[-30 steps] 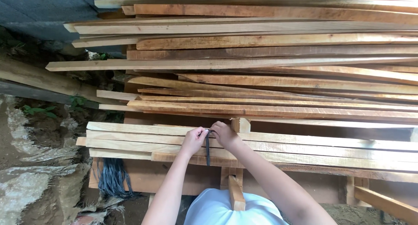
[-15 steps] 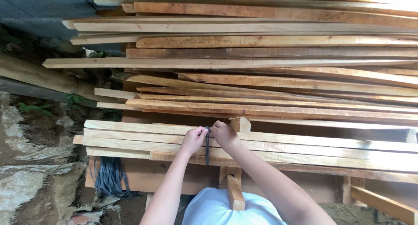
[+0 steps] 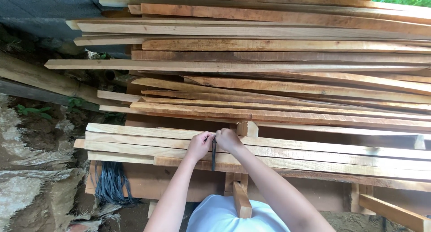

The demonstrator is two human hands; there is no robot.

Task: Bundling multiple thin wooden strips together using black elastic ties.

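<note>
My left hand (image 3: 200,145) and my right hand (image 3: 227,140) meet over a bundle of pale wooden planks (image 3: 148,144) lying on a low wooden frame. Both pinch a dark strap (image 3: 213,154) that runs across the planks and hangs down between my hands. The fingers of both hands are closed on its upper end. A short upright wooden post (image 3: 247,129) stands just right of my right hand.
A tall stack of long rough planks (image 3: 278,66) fills the back and right. A bunch of dark blue-grey straps (image 3: 111,181) hangs under the frame at left. Muddy ground and a log (image 3: 40,79) lie at left. A loose wooden block (image 3: 241,199) sits near my body.
The view has shifted slightly. My hands stay at the same spot on the strap, with only small finger movements.
</note>
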